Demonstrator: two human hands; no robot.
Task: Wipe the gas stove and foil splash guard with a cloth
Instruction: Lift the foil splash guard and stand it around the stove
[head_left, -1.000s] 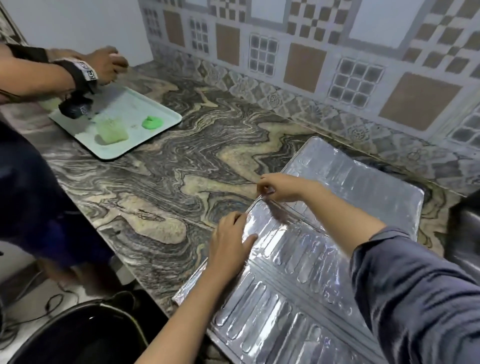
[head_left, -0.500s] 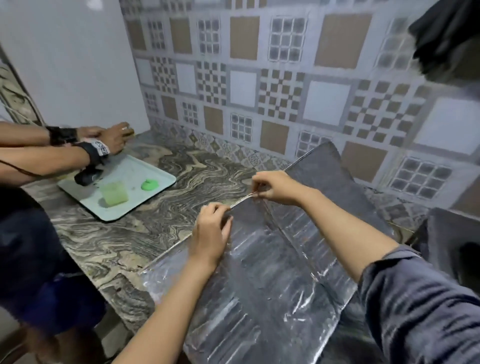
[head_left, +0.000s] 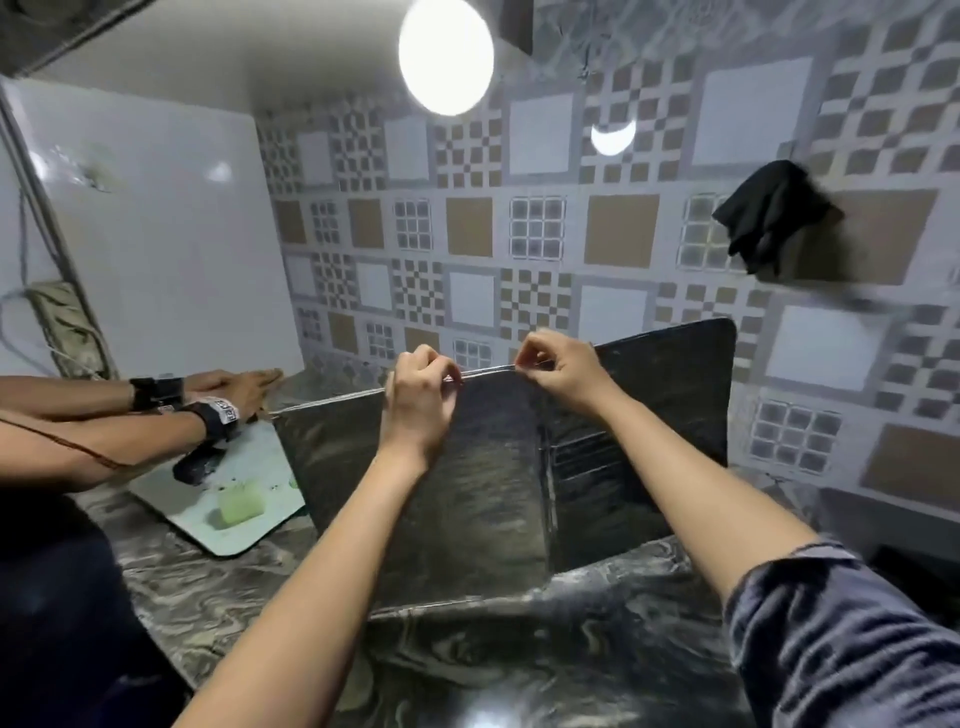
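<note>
The foil splash guard (head_left: 467, 493) stands upright in the centre of the frame, with its lower edge on the marble counter (head_left: 519, 649), which runs on toward the bottom of the frame. The left hand (head_left: 421, 395) and the right hand (head_left: 558, 371) pinch its top edge with curled fingers, near each other. At the left a tray (head_left: 270, 467) lies just beside the guard's left edge. A black cloth (head_left: 769, 213) hangs at the upper right.
</note>
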